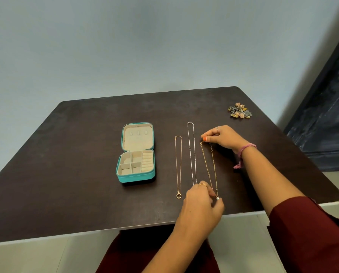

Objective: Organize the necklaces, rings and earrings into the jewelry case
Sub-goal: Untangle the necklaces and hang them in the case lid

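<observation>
Home room: dark table [86,154], plain wall [125,46].

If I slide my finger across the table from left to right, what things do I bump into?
Jewelry case → gold necklace with a ring charm → silver necklace → gold necklace with a pearl, held at both ends by two hands → pile of rings and earrings.

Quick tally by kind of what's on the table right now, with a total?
Necklaces: 3, gold ring-pendant necklace, silver necklace, gold beaded necklace
Jewelry case: 1, open
Pile of small jewelry: 1; pieces too small to count
Total: 5
</observation>
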The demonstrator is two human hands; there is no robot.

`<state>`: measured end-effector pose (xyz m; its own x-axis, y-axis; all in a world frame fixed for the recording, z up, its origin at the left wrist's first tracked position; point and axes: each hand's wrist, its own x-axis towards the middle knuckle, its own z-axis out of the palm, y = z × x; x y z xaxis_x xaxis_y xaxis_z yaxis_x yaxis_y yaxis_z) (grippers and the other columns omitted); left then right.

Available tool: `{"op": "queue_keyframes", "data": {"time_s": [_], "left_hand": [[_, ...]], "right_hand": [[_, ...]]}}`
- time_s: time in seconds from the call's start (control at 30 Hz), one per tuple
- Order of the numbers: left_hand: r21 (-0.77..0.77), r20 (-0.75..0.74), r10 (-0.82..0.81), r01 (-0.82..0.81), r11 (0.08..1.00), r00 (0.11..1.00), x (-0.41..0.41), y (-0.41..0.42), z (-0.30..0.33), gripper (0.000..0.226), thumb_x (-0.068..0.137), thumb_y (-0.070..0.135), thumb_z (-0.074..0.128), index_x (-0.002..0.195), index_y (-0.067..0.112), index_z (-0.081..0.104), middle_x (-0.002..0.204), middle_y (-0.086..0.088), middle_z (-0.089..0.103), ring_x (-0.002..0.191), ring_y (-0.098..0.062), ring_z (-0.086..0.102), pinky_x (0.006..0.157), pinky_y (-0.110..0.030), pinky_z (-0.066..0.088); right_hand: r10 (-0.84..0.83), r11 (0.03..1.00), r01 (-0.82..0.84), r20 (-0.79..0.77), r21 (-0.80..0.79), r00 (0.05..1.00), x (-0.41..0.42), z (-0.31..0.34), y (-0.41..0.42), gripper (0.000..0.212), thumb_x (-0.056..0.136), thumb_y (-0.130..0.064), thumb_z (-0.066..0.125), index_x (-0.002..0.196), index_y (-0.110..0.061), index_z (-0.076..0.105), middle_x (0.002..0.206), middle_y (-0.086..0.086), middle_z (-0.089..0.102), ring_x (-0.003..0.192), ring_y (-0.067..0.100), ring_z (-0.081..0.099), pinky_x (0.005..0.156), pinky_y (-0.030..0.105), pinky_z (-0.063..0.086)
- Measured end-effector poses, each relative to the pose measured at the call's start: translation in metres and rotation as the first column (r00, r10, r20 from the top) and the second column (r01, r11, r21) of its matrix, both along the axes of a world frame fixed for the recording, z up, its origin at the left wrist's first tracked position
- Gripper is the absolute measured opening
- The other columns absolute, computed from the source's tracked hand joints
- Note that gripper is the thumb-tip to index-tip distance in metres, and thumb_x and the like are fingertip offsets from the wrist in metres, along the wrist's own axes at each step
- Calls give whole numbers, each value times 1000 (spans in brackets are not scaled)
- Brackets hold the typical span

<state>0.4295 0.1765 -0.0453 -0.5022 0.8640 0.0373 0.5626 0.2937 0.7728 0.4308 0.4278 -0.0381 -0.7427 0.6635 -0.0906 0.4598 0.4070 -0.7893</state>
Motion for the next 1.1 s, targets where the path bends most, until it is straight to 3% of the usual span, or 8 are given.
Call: {"op": "queue_keyframes", "data": {"time_s": [0.13, 0.3, 0.4, 0.53, 0.63, 0.77, 0.93, 1.1], "left_hand": [[155, 87, 109, -122, 980, 990, -27, -7, 11, 10, 83, 20, 65, 76, 19, 58, 64, 8, 56, 56, -3, 50, 59, -14, 40], [321, 227, 258, -323, 890, 939, -72, -23, 18, 13, 85, 13, 67, 75, 17, 60, 59, 9, 52, 51, -1, 46, 54, -14, 40], [390, 359, 273, -409, 825, 893, -92, -31, 11, 11, 87, 12, 66, 79, 17, 60, 64, 3, 56, 58, -11, 51, 59, -24, 44], [462, 435, 264, -465, 756, 861, -97, -41, 2, 7, 88, 6, 64, 82, 9, 61, 65, -2, 59, 52, -7, 54, 54, -16, 47], [518, 420, 252, -458, 722, 872, -96, -45, -4, 8, 87, 3, 63, 82, 8, 61, 61, -7, 59, 48, -8, 54, 52, -18, 48], [549, 387, 208, -405, 731, 898, -93, -46, -6, 8, 86, 5, 64, 80, 9, 61, 57, -8, 58, 44, -11, 53, 47, -21, 47], [545, 418, 216, -434, 718, 882, -97, -46, -7, 9, 86, 6, 64, 79, 11, 60, 55, -5, 58, 42, -11, 51, 45, -20, 45], [550, 453, 220, -465, 694, 864, -101, -46, -9, 10, 87, 5, 63, 79, 11, 60, 50, -1, 55, 42, -12, 50, 43, -20, 44]], "right_hand": [[-72, 997, 69, -67, -47, 995, 4, 2, -2, 18, 90, -9, 63, 106, -12, 71, 94, -2, 69, 83, 3, 61, 80, 17, 44], [-87, 996, 82, -127, -46, 988, 4, 4, -11, 15, 91, -9, 61, 104, -12, 68, 85, -1, 66, 76, 8, 61, 76, 18, 47], [-75, 996, 79, -118, 28, 990, 2, 7, -18, 15, 90, -13, 62, 104, -14, 68, 90, -1, 65, 81, 9, 59, 73, 16, 46], [-62, 982, 80, -113, 169, 992, -9, 10, -28, 13, 90, -19, 62, 99, -18, 70, 94, -1, 64, 85, 9, 57, 75, 20, 43], [-13, 960, 22, -31, 279, 999, -21, 12, -32, 13, 91, -22, 61, 98, -19, 72, 89, -6, 63, 84, 9, 57, 80, 24, 46], [-12, 937, -24, 101, 347, 995, -42, 14, -31, 12, 90, -33, 61, 92, -31, 72, 93, -11, 65, 97, 16, 59, 93, 45, 46], [-25, 917, -84, 267, 389, 963, -65, 15, -33, 18, 92, -37, 58, 100, -31, 72, 120, -7, 64, 112, 17, 54, 95, 41, 32], [-52, 910, -77, 297, 406, 954, -83, 12, -35, 20, 90, -43, 59, 97, -32, 74, 106, -10, 67, 106, 16, 55, 87, 38, 27]]}}
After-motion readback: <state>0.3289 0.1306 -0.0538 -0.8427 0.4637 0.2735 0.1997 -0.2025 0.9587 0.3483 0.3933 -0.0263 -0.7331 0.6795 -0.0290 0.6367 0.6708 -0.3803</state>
